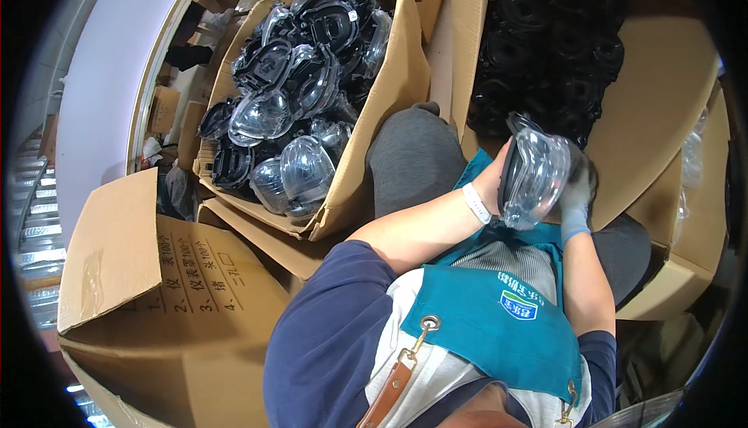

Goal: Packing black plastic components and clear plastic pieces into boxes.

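Observation:
In front of my lap I hold a clear domed plastic cover [539, 178] with a black rim, tilted on its side. My left hand [491, 180], bare and with a white band at the wrist, grips it by the black rim. My right hand [578, 190], in a grey glove, closes on the clear side; its fingertips are partly hidden behind the cover. Just beyond my hands, a deep cardboard box [650, 116] contains several black plastic parts [545, 46], dark in the shade.
To the left stands an open cardboard box [413, 61] heaped with black-rimmed clear covers [308, 171]. A flapped carton [179, 350] with printed lines is at lower left. Another carton [678, 280] holding clear plastic is at right. My knee [417, 159] sits between the two main boxes.

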Demonstrator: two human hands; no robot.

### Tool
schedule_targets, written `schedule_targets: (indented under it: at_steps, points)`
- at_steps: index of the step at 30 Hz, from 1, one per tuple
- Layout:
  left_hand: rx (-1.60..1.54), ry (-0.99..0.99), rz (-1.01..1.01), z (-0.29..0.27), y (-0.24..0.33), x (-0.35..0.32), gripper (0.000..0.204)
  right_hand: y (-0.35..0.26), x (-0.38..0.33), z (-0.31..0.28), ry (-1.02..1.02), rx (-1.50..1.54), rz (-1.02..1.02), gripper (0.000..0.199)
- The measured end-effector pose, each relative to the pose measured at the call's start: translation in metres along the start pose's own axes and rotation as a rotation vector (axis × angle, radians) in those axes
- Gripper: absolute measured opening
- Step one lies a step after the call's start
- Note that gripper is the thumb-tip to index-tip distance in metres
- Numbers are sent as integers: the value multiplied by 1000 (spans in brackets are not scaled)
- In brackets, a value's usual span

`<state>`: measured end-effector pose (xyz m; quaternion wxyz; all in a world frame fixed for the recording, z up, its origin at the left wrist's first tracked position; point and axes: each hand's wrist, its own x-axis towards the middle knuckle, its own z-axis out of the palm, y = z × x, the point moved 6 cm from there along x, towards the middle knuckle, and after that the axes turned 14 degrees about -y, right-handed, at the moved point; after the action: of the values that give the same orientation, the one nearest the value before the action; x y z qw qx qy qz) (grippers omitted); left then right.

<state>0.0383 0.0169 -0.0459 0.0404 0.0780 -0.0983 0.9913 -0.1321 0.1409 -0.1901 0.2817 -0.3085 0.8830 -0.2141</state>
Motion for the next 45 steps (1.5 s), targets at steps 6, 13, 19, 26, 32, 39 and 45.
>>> schedule_targets:
  at_steps: [6, 13, 19, 26, 32, 39, 45]
  points:
    - [315, 213, 189, -8, 29, -13, 46, -96, -58, -41, -39, 253, 48, 70]
    - [711, 385, 363, 4, 14, -14, 69, -168, -106, -35, -38, 922, -655, 76]
    - [1314, -82, 325, 44, 2, -15, 103, -184, -120, -45, -53, 1100, -649, 77]
    - [1244, 50, 278, 39, 14, -13, 82, -199, -134, -59, 74, 873, -689, 83]
    - [1598, 189, 280, 51, 29, -20, 83, -202, -139, -85, 48, 667, -722, 74]
    - [1598, 179, 217, 54, 13, -16, 86, -192, -133, -65, -47, 911, -683, 74]
    - [1536, 180, 234, 53, 23, -16, 72, -196, -130, -69, -40, 992, -647, 72]
